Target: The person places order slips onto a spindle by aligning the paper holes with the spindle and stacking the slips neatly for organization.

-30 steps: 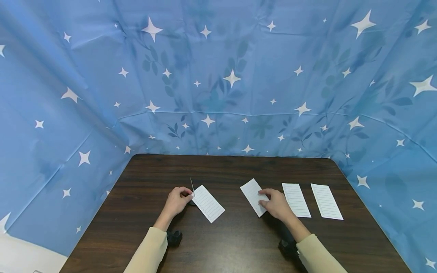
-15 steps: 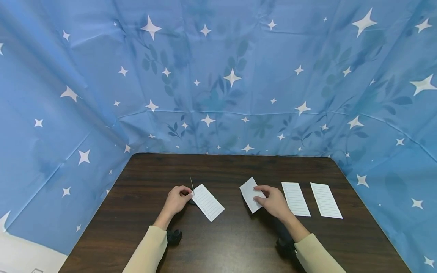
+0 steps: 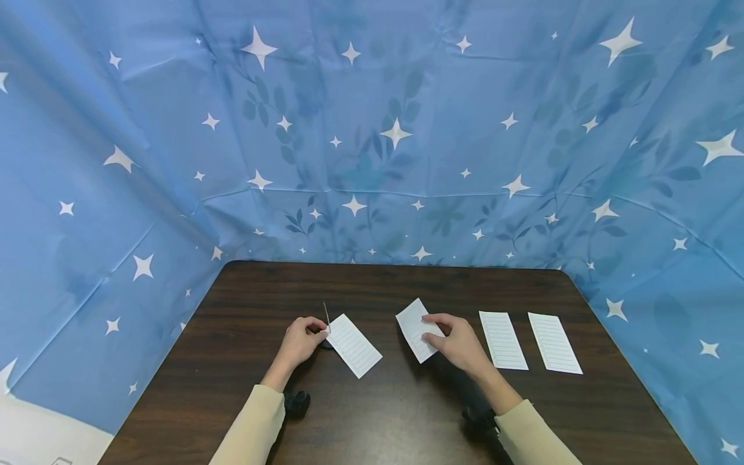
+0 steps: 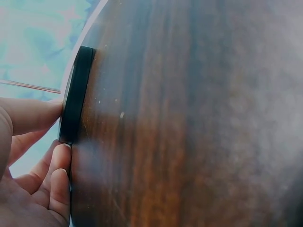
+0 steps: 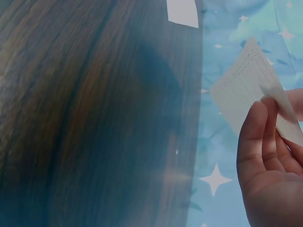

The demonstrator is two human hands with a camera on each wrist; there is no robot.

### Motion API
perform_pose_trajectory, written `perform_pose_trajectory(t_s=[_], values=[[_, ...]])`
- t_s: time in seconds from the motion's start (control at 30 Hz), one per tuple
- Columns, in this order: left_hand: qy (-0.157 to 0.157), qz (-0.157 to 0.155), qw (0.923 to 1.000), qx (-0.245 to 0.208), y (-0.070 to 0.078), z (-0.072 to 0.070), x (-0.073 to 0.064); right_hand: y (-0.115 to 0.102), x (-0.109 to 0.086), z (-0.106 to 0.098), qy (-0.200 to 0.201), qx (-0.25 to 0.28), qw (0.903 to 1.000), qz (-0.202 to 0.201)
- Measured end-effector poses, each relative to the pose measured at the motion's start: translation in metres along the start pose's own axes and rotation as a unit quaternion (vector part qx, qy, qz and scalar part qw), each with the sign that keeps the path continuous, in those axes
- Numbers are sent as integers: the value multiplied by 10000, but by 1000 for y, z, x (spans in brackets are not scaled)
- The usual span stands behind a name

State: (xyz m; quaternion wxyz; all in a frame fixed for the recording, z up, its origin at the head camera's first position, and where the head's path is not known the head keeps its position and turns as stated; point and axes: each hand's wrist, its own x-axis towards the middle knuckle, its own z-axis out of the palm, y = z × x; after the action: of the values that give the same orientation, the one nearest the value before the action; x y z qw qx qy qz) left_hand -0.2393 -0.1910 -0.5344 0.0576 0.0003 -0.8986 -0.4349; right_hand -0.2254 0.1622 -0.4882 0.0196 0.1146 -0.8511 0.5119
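My left hand (image 3: 299,345) grips the edge of a paper spike (image 3: 327,314), whose thin metal pin stands upright. In the left wrist view, thumb and fingers hold its black base (image 4: 78,94). Beside the pin lies a white lined card (image 3: 356,347), its upper left corner right at the spike. Farther right, my right hand (image 3: 462,345) pinches another white card (image 3: 413,326) between thumb and fingers. That card is tilted and slightly bent, with a shadow below it. The right wrist view shows lines and small print on its underside.
Two lined white cards, a nearer one (image 3: 503,341) and an outer one (image 3: 555,343), lie side by side on the right of the dark wood table (image 3: 372,426). A blue star-patterned curtain (image 3: 372,161) hangs behind the table's far edge.
My right hand has lifted the pinched card off the table and moved it a little left and away from the body. My left hand has stayed at the paper spike.
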Motion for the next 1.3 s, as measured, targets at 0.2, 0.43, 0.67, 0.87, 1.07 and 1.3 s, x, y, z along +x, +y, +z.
perform_pose_trajectory(t_s=[0.2,0.43,0.67,0.87,1.07,1.3], values=[[37,-17,10000,28,1,0,-1,-6,-1,4,-103,216,9997,-81],[9,61,10000,-34,0,0,0,-16,-2,7,-100,387,9992,-63],[-46,84,9999,-60,0,1,0,-24,-2,10,-61,572,9983,-63],[21,110,9999,-22,1,-1,0,-30,0,14,-175,755,9968,-202],[26,159,9999,55,3,-2,0,-40,2,17,-206,852,9958,-275],[-6,-13,9999,101,3,-4,-1,-47,4,23,-290,964,9942,-367]])
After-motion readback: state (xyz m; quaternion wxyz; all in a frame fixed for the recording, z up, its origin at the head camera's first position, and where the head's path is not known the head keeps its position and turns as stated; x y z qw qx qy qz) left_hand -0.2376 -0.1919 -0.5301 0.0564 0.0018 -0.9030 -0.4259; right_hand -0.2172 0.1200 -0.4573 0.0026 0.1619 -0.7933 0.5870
